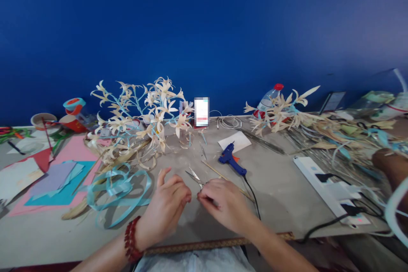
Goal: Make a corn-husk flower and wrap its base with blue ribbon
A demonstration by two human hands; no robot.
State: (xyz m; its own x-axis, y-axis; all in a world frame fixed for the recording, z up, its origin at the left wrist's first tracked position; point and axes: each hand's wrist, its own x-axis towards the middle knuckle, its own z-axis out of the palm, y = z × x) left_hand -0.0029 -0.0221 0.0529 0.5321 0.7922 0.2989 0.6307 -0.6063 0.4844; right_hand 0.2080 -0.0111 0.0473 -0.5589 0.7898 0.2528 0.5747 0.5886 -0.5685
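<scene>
Both hands meet over the near surface: left hand (172, 202) and right hand (225, 204) have fingers bent, tips drawn in close to each other, likely for fine work; can't tell if a small piece is pinched. Scissors (194, 175) lie just past the right hand, blades slightly parted and pointing away, handles hidden; probably for quick reach. Glue gun (234, 163) sits further right, nozzle end over white pad (244, 139), presumably against drips. Blue ribbon (147, 182) coils left. Pale flowers (165, 89) stand at back, likely out of the way.
</scene>
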